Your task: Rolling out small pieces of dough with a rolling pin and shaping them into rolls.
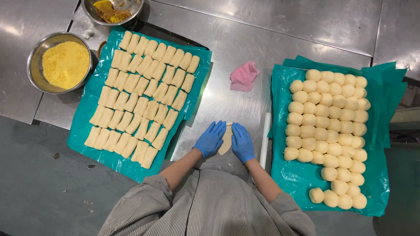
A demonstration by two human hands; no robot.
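Your gloved left hand and right hand lie flat, fingers spread, pressing a pale dough piece between them on the tabletop.

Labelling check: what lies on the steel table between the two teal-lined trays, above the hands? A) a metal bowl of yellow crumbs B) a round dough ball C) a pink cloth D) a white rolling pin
C: a crumpled pink cloth lies on the bare steel table above both hands, left and right.

gloved hands – flat dough piece, steel table
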